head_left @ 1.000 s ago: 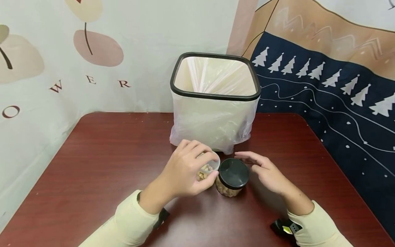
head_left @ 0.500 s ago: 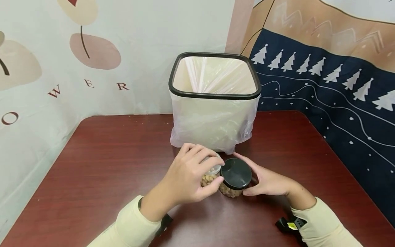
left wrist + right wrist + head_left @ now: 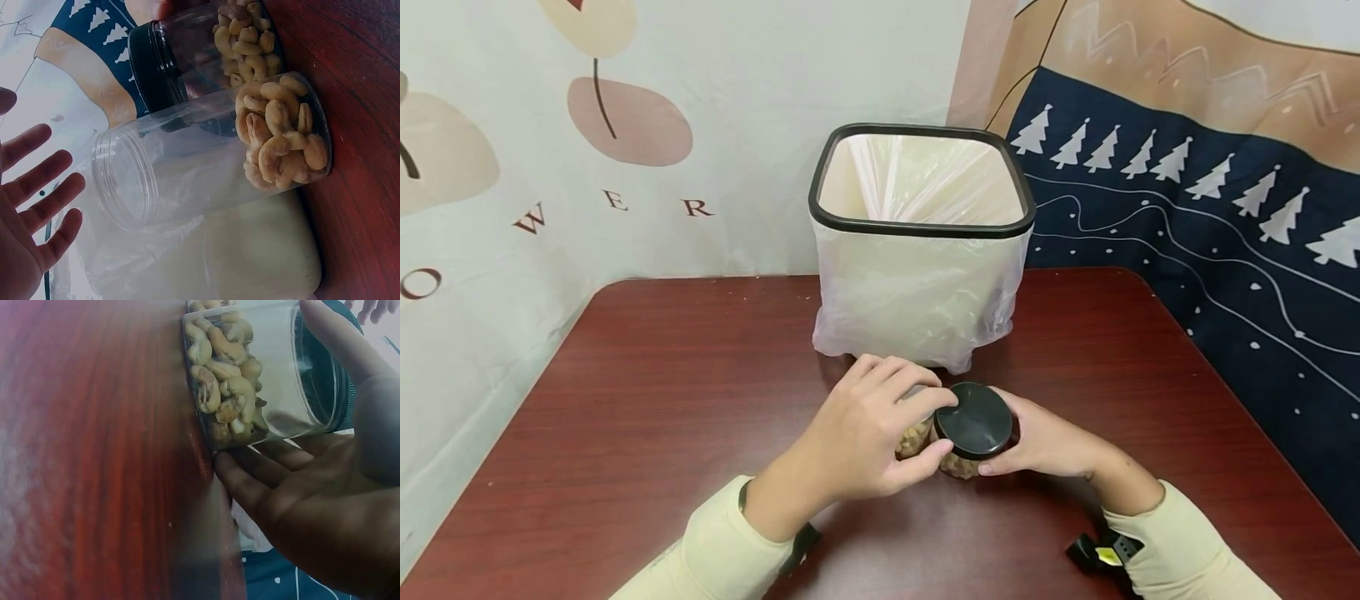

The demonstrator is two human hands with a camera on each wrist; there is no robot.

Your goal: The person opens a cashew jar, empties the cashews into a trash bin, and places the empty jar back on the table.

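Two clear plastic jars of cashews stand upright side by side on the table. The left one is an open jar (image 3: 187,169) with no lid on its threaded mouth. My left hand (image 3: 872,433) hovers above it and mostly hides it in the head view. Its fingers are spread and stand apart from the rim in the left wrist view. The right one is a jar with a black lid (image 3: 976,421). My right hand (image 3: 1048,437) grips this lidded jar (image 3: 275,369) from the right side, thumb at the front and fingers behind.
Just behind the jars stands a pale bin (image 3: 917,283) with a black rim and a plastic liner. The dark red table (image 3: 662,400) extends on both sides. A printed cloth (image 3: 760,150) hangs behind the table.
My right hand has moved in from the right and closed round the lidded jar. My left hand has shifted slightly right, its fingertips now overlapping the black lid in the head view.
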